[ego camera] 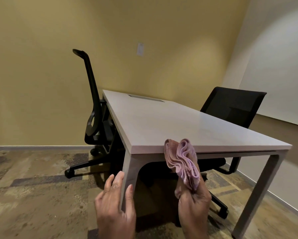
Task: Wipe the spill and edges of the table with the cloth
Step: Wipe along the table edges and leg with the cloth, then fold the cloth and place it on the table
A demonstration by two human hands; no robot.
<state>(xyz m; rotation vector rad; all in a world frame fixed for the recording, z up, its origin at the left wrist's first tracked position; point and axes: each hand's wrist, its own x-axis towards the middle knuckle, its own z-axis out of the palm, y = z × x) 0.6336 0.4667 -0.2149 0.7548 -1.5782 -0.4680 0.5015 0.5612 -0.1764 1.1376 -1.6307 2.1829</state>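
A pale grey table (170, 125) stands in front of me, its near corner at the left. My right hand (194, 206) is shut on a folded pink-lilac cloth (182, 161), which sticks up in front of the table's near edge. My left hand (115, 202) is low at the near left table leg (127, 171), fingers spread around it, thumb on the right side of the leg. No spill shows on the tabletop from here.
A black office chair (94, 114) stands at the table's left side, another black chair (231, 107) at the far right. A cable slot (144, 97) sits near the table's far end. Patterned carpet covers the floor; yellow walls stand behind.
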